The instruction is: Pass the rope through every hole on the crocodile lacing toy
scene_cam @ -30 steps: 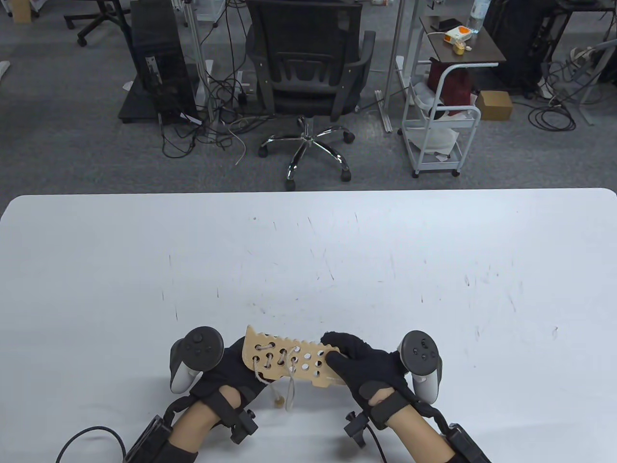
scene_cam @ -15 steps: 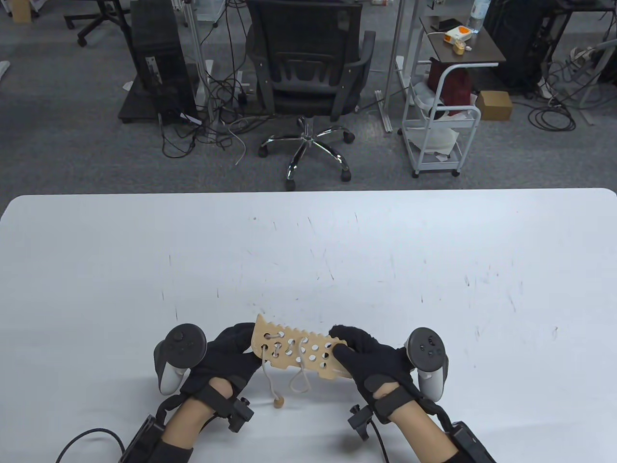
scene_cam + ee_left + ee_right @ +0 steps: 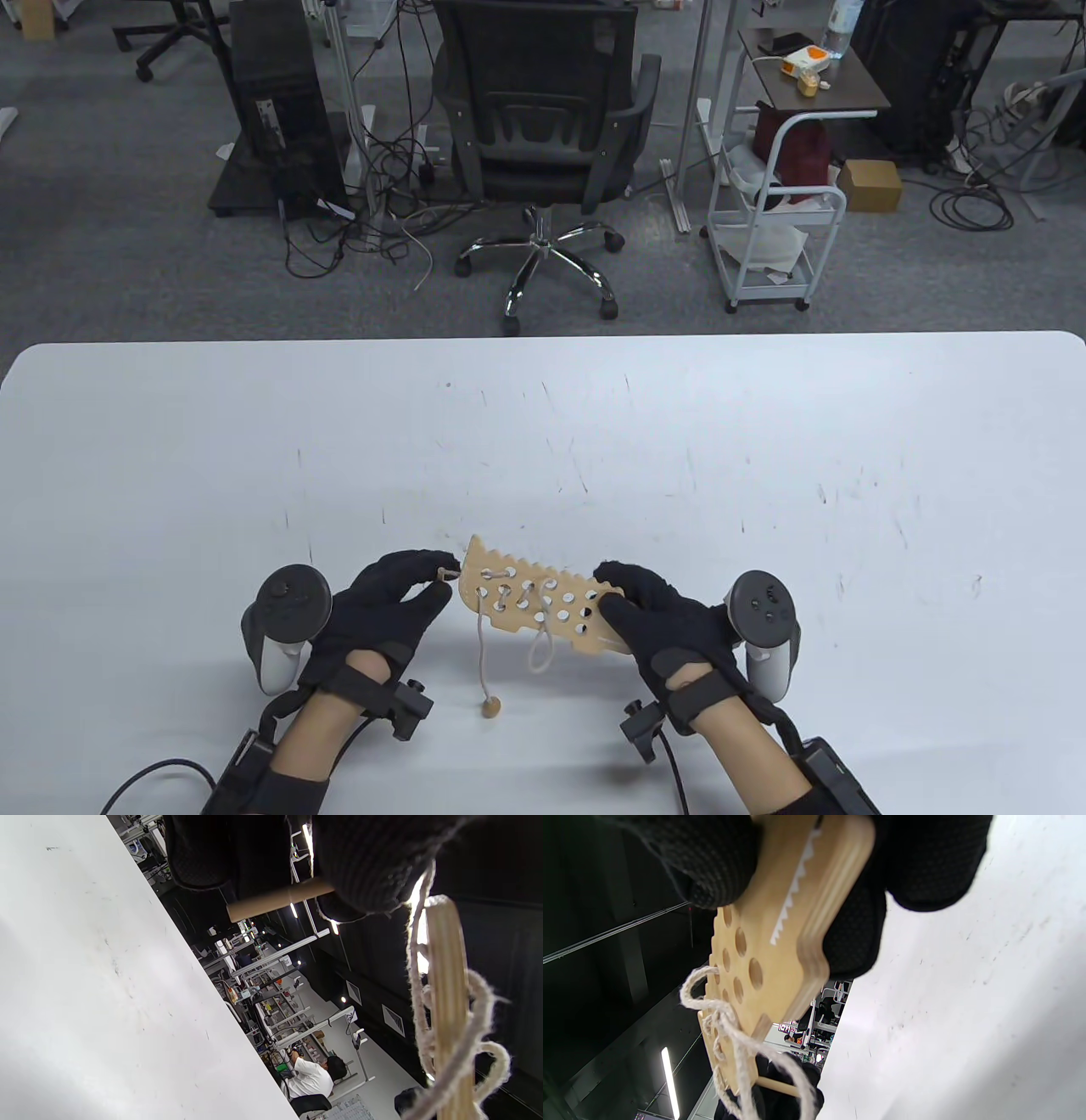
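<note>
While it hovers just above the scuffed white table (image 3: pixel 543 441), the pale wooden crocodile lacing board (image 3: pixel 543 604) has its long axis left-right, toothed snout rightward, clamped in the right hand (image 3: pixel 670 624). The left hand (image 3: pixel 382 607) pinches the wooden needle (image 3: pixel 278 899) of the cream rope (image 3: pixel 484 645). Loose loops could snag if pulled unevenly.

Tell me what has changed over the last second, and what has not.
The left hand let go of the flat wooden crocodile lacing board and now pinches the slim wooden needle of the cream rope at the board's left end. The board moved away from the person and tilted, its left end higher. The right hand still grips the right end; the rope's bead still lies on the white table.
</note>
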Action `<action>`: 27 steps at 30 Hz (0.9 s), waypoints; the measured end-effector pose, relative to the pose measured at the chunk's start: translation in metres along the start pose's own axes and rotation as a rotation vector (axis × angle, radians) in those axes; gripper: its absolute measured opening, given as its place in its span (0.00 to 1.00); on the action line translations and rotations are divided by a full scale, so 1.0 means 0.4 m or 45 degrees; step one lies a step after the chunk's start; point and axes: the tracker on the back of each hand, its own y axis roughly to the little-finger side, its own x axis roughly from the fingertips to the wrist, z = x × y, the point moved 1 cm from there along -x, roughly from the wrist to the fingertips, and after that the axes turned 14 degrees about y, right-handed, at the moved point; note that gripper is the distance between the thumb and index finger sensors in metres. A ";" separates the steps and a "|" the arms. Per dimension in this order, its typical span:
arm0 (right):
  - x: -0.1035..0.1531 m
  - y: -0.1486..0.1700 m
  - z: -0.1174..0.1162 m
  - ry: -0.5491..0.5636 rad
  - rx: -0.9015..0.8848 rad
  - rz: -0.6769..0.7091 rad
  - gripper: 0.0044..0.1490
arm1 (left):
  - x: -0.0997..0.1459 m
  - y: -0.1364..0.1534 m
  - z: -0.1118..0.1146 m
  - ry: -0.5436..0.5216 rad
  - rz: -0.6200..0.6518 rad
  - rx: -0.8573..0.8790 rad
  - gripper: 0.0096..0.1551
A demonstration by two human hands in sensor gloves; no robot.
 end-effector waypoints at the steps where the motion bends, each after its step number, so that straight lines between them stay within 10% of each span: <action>1: -0.001 0.001 0.002 0.004 -0.002 -0.002 0.29 | 0.001 0.001 -0.004 -0.011 -0.001 0.003 0.24; 27: -0.046 0.036 0.074 0.162 0.007 -0.089 0.29 | 0.033 0.030 -0.096 -0.239 -0.028 0.124 0.24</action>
